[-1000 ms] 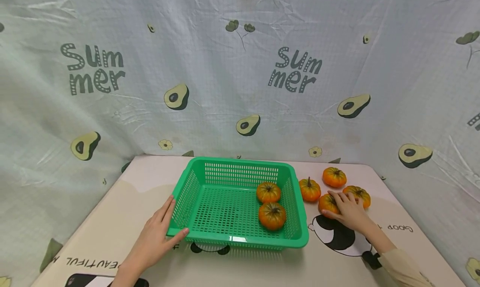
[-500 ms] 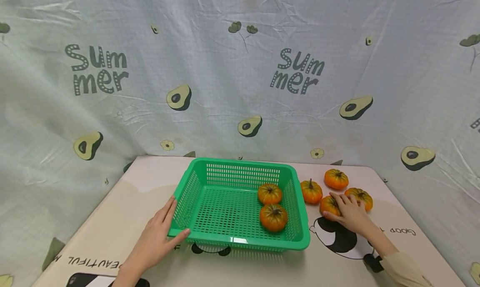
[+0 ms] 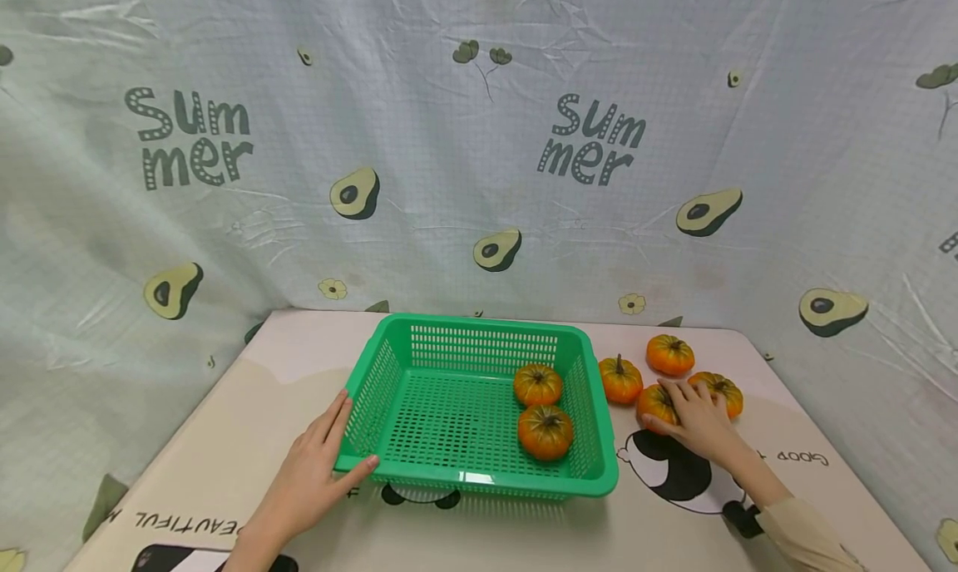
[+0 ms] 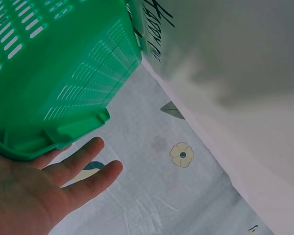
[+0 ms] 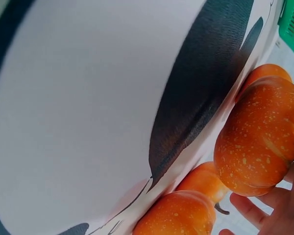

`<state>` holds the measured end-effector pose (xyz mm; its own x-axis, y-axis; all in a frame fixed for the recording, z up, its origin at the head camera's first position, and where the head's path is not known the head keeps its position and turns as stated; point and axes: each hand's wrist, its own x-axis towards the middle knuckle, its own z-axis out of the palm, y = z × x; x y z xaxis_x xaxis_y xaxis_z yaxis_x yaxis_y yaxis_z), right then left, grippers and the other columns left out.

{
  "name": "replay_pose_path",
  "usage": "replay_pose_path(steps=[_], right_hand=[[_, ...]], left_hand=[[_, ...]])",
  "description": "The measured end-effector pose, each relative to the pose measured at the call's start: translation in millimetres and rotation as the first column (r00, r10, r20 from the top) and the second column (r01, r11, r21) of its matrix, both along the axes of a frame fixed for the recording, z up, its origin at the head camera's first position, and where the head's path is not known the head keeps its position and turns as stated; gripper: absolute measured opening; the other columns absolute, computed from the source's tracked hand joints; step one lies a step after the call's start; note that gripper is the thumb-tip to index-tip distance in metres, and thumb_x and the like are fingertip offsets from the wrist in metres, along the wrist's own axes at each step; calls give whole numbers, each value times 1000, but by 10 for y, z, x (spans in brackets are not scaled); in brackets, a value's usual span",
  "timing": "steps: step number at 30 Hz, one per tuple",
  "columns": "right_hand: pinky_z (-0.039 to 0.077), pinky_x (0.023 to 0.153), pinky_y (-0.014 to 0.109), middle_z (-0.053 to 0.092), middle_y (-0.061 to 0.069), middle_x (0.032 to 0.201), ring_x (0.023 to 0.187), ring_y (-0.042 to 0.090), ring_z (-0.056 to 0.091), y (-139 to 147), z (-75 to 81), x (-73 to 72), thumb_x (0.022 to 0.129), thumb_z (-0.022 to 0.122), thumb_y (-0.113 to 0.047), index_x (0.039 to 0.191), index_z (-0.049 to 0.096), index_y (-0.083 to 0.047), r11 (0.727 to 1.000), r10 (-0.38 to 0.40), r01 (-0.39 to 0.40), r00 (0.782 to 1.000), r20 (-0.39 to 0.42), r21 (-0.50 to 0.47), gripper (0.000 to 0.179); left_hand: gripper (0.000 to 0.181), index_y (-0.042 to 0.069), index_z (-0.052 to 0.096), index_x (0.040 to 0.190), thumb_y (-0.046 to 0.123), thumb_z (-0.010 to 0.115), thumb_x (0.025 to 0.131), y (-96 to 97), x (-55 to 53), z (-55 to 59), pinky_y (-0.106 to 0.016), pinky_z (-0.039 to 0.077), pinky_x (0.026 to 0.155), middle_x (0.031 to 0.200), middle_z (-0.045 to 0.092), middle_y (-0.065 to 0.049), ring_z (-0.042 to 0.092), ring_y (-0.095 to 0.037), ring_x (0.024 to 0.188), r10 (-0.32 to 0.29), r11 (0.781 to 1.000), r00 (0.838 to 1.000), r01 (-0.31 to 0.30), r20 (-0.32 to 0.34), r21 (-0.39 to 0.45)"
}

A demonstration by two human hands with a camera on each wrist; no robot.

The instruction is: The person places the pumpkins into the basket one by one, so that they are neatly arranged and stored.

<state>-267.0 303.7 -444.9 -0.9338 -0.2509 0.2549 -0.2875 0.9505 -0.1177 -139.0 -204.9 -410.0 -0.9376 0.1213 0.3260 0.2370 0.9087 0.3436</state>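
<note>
Pumpkin (image 3: 653, 405) sits in the right grip (image 3: 700, 422) (left grip (image 3: 307, 470), spread wide, touches the basket (image 3: 479, 478)); I'd lift straight up, sparing the neighbouring pumpkins (image 3: 620, 382).

Green basket (image 3: 441, 422) planted on the pale table (image 3: 464, 539), and at its 3 o'clock, a tight cluster straight on the tabletop: stemmed pumpkin (image 3: 619, 382) at the cluster's 9, rear pumpkin (image 3: 669, 354) at 12, outer pumpkin (image 3: 729, 393) at 3, near pumpkin (image 3: 654, 406) at 6! Upside-down printed lettering (image 3: 187, 523) reads BEAUTIFUL at the basket's 8.
</note>
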Motion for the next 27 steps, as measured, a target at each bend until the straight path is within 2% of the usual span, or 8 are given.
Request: replay_pose_path(steps=[12, 18, 23, 27], right_hand=[[29, 82, 56, 49, 22, 120, 107, 39, 37, -24, 48, 45, 75, 61, -54, 127, 45, -4, 999, 46, -45, 999, -26, 10, 74], [28, 85, 57, 50, 19, 121, 109, 37, 36, -57, 89, 41, 75, 63, -52, 127, 46, -6, 997, 81, -82, 995, -65, -11, 72], [29, 84, 54, 51, 17, 120, 108, 35, 39, -102, 166, 46, 76, 62, -50, 126, 48, -7, 991, 129, -130, 983, -128, -1, 68], [28, 85, 54, 50, 16, 121, 109, 35, 39, -171, 260, 62, 77, 61, -49, 127, 46, -8, 988, 153, -155, 979, -135, 2, 67]], left_hand=[[82, -1, 22, 141, 45, 57, 82, -12, 1, -12, -56, 32, 94, 148, 18, -15, 31, -39, 127, -1, 1000, 1000, 1, 5, -5], [82, 0, 22, 141, 45, 57, 82, -14, -10, -9, -56, 31, 96, 149, 18, -14, 30, -39, 127, -6, 1000, 1000, 6, -3, -9], [82, 0, 22, 141, 45, 58, 82, -9, -5, -6, -56, 31, 95, 149, 17, -14, 30, -39, 128, -5, 1000, 1000, 5, 0, -4], [83, 0, 21, 141, 45, 58, 82, -8, -4, -8, -56, 31, 95, 148, 17, -15, 30, -39, 127, -6, 1000, 1000, 6, 3, -4]])
